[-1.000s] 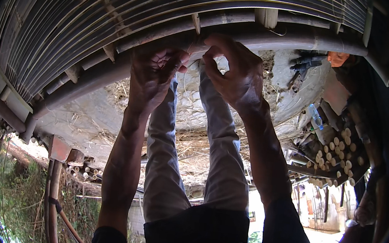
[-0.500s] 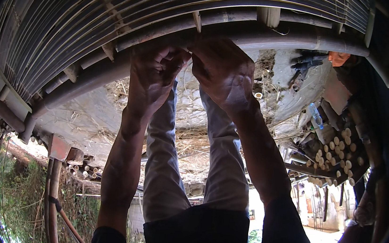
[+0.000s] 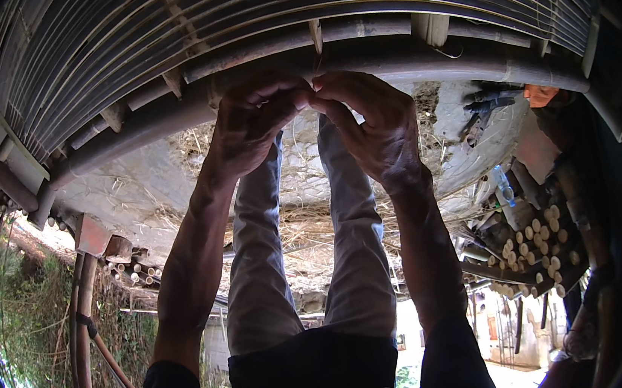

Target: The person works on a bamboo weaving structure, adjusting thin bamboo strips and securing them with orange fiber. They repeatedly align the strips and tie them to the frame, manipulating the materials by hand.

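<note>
A curved bamboo seat or bench frame [image 3: 484,64] with a thick round front rail spans the top of the view. Just below its front rail, my left hand [image 3: 254,124] and my right hand [image 3: 378,129] meet fingertip to fingertip. Both are closed in a pinch. Whatever lies between the fingertips is too small to make out, though a faint thin strand seems to run up from them to the rail. Thin parallel slats [image 3: 271,0] fill the frame behind the rail, and a short bamboo peg [image 3: 315,35] joins two rails above my hands.
Cut bamboo poles [image 3: 540,248] lie stacked at the right, with a clear plastic bottle [image 3: 504,185] beside them. Dark tools [image 3: 491,99] lie on the stone floor [image 3: 136,202] farther off. Dry straw [image 3: 307,231] is scattered around my legs. More cut poles [image 3: 136,274] lie at the left.
Both hands have come down a little from the rail, toward me. My right hand has turned so that its thumb and forefinger show in a pinch. The bamboo frame has not moved.
</note>
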The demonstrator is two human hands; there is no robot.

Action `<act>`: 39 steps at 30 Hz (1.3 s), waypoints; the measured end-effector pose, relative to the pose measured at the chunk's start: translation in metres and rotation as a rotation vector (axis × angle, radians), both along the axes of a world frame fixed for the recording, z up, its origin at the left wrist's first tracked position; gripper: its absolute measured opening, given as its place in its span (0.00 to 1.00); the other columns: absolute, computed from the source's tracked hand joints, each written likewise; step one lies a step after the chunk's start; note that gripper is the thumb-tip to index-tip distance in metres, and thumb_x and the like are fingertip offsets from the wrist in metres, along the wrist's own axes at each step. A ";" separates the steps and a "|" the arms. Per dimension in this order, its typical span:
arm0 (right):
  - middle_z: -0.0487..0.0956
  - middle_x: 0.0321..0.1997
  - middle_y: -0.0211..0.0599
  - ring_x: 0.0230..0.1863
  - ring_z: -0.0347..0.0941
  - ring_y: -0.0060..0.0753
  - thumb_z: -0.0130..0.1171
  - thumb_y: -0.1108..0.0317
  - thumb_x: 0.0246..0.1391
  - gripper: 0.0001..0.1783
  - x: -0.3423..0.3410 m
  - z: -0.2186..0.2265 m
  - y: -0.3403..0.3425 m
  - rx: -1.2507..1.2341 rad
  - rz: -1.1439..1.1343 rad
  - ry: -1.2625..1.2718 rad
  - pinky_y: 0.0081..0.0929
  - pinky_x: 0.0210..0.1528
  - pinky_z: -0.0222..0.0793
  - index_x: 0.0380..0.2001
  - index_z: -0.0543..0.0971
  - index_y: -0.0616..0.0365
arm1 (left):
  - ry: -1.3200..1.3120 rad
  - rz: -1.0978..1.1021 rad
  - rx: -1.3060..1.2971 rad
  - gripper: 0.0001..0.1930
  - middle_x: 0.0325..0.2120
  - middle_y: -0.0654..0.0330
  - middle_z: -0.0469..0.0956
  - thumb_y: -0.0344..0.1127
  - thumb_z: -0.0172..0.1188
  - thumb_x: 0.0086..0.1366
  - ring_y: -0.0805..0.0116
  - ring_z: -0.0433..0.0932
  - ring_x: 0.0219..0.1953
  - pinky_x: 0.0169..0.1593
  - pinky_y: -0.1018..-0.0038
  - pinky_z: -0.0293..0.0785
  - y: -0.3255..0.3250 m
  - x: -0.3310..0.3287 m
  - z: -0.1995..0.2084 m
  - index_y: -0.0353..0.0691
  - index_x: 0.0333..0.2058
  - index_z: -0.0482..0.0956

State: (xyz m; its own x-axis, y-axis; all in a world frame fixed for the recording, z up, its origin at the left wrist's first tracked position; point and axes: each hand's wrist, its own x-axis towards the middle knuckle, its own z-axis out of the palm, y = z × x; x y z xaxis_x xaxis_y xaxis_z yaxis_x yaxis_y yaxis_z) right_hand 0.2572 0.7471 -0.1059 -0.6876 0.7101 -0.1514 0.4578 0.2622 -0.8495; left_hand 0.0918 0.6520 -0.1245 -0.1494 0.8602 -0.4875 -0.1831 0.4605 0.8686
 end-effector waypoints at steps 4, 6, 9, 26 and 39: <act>0.83 0.34 0.39 0.34 0.80 0.30 0.64 0.69 0.55 0.06 0.011 -0.009 -0.009 -0.075 -0.329 -0.172 0.26 0.37 0.77 0.34 0.80 0.60 | 0.197 0.035 -0.128 0.04 0.26 0.59 0.79 0.29 0.64 0.62 0.77 0.76 0.27 0.30 0.79 0.70 -0.008 0.007 0.011 0.35 0.34 0.82; 0.83 0.33 0.38 0.36 0.80 0.27 0.60 0.64 0.59 0.10 0.008 -0.006 -0.013 -0.476 -0.388 -0.230 0.26 0.41 0.74 0.34 0.80 0.61 | 0.343 -0.010 -0.117 0.03 0.24 0.54 0.80 0.28 0.65 0.60 0.71 0.79 0.27 0.29 0.76 0.74 -0.015 0.024 0.030 0.35 0.32 0.81; 0.82 0.31 0.39 0.38 0.79 0.29 0.57 0.62 0.61 0.13 0.017 -0.010 -0.036 -0.842 -0.237 -0.149 0.28 0.46 0.73 0.32 0.79 0.63 | 0.312 -0.228 -0.013 0.04 0.25 0.54 0.79 0.28 0.66 0.57 0.61 0.80 0.27 0.31 0.70 0.77 -0.021 0.037 0.047 0.37 0.32 0.82; 0.79 0.25 0.44 0.31 0.79 0.49 0.47 0.63 0.62 0.11 0.006 0.038 -0.005 -0.036 0.320 -1.044 0.46 0.33 0.73 0.29 0.76 0.54 | 0.716 -0.429 0.305 0.35 0.48 0.62 0.72 0.40 0.75 0.45 0.62 0.75 0.48 0.52 0.70 0.76 0.008 -0.007 -0.055 0.60 0.56 0.74; 0.75 0.23 0.49 0.23 0.74 0.54 0.53 0.71 0.57 0.05 -0.053 0.100 -0.033 -0.334 0.179 -0.446 0.42 0.27 0.70 0.29 0.74 0.59 | 0.775 -0.496 0.284 0.37 0.49 0.62 0.72 0.47 0.72 0.49 0.65 0.73 0.53 0.55 0.70 0.75 0.006 -0.006 -0.054 0.60 0.59 0.70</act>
